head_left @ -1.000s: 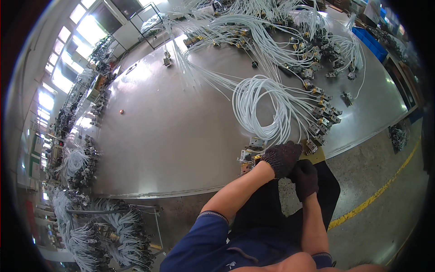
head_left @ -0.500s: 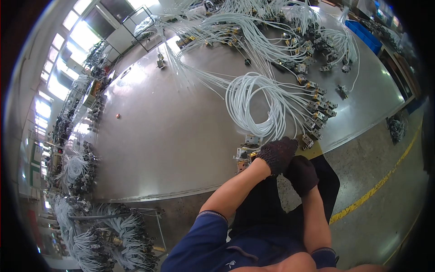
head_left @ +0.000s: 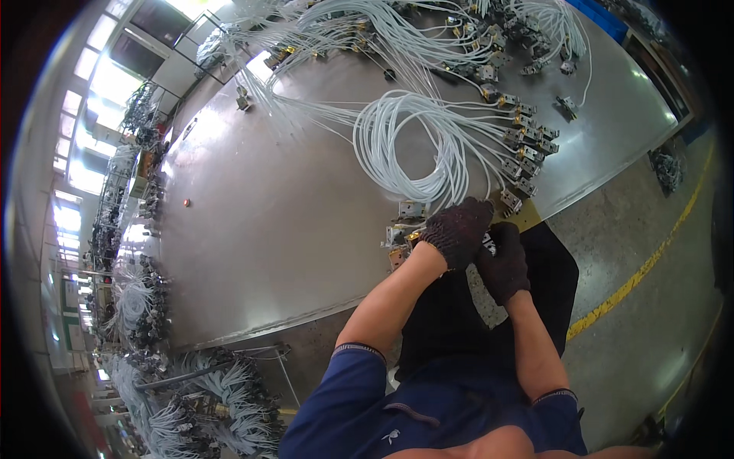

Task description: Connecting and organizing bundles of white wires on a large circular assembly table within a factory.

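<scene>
Both my hands wear dark knitted gloves and meet at the table's near edge. My left hand [head_left: 459, 231] is closed, its fingers curled down where white cables pass under it; what it grips is hidden. Just right of it and nearer to me, my right hand [head_left: 503, 265] is closed around a small silvery metal part [head_left: 488, 243] that shows between the gloves. Beyond them lies a coil of white cables [head_left: 373, 145]. Its cable ends carry metal latch-like fittings [head_left: 511, 201] in a row at the right. More metal fittings [head_left: 397, 235] sit beside my left wrist.
The metal table [head_left: 267, 252] bears a heap of white cables [head_left: 397, 30] with fittings at its far side. A loose fitting [head_left: 566, 107] lies at the right, a small reddish piece [head_left: 186, 203] at the left. Cable bundles [head_left: 237, 413] hang on a rack at lower left.
The view has shifted, so the table sits higher and further left. My hands stay together at the cables; the silvery part now shows between them.
</scene>
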A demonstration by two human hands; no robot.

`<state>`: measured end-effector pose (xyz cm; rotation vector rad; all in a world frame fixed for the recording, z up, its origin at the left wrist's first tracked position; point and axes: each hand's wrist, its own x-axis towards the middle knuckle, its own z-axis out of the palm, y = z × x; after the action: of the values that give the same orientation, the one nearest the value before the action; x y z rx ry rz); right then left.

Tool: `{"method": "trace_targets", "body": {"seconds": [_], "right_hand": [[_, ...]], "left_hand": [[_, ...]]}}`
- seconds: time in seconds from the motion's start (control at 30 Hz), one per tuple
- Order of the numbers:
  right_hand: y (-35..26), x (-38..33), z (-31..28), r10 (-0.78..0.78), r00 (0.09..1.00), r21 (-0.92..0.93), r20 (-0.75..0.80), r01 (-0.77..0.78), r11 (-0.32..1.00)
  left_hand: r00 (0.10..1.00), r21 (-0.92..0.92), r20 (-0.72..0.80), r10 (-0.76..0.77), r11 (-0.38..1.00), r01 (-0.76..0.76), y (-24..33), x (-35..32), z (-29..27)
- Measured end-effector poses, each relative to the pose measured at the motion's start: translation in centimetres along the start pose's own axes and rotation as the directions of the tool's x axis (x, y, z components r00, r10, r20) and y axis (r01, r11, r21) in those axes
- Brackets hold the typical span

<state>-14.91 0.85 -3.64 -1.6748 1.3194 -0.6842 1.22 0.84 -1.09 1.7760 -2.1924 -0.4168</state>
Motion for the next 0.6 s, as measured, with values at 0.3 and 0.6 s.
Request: {"method": "trace_targets", "body": {"seconds": [0.3,0.6], "right_hand": [[-0.2,-0.1,-0.3,-0.296,0.953,-0.23,-0.072,0.273,0.934],[1.8,1.4,-1.6,0.164,0.952,0.414,0.26,-0.263,0.872]], "left_hand": [[0.999,-0.017,0.026,-0.018,1.0,0.019,0.0,0.2,-0.1],[0.991,-0.004,0.114,-0.066,0.998,0.067,0.8,0.3,-1.4]]}}
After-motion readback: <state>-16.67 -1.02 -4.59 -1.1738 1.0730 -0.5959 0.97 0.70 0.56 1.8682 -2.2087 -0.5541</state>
